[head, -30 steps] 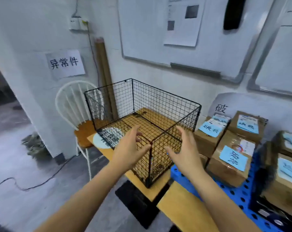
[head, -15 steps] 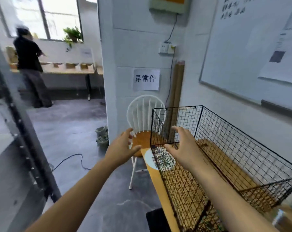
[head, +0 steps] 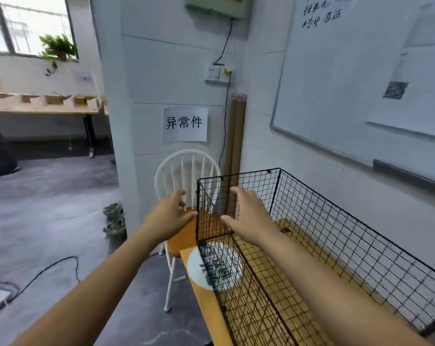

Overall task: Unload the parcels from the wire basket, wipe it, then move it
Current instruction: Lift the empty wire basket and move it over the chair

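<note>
A black wire basket (head: 336, 233) stands on a wooden table (head: 206, 303), with nothing inside it. My left hand (head: 169, 216) hovers just outside the basket's left end, fingers spread and holding nothing. My right hand (head: 249, 216) reaches over the near rim inside the basket by its left end panel, fingers straight, also holding nothing. No parcels are in view.
A white spindle-back chair (head: 186, 171) with an orange seat stands against the pillar, touching the table's left end. A whiteboard (head: 361, 83) hangs on the right wall. Cables (head: 49, 268) lie on the grey floor. A long bench (head: 41, 106) runs below the window.
My view has swung left, away from the stacked parcels, which left the frame. Both hands moved from the basket's near corner to its left end.
</note>
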